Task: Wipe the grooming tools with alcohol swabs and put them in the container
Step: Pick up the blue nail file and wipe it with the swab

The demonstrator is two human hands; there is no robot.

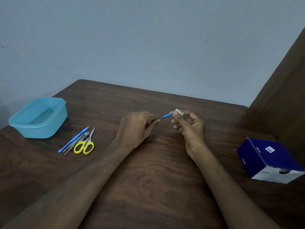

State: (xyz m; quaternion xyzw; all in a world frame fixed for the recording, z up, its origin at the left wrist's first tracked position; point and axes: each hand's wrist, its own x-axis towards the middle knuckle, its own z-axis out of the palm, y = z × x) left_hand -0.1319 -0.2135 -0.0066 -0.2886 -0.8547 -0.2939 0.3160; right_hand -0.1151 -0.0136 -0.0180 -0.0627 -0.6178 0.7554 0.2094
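Forearms: both reach in from the near edge over the dark wood table (148,171).
Tool: a thin blue-handled tool (167,115) is held above mid-table, between the hands.
Left hand (137,128): fingers curled, pinching the tool's metal end.
Right hand (189,126): thumb and fingers pinch a white swab (178,111) around the blue end.
Waiting tools: another blue tool (72,140), tweezers (74,145), clippers (86,134) and yellow scissors (85,146) lie together left of the hands.
Container (39,117): blue tub, far left, just beyond them.
Box (270,160): blue, at the right edge.
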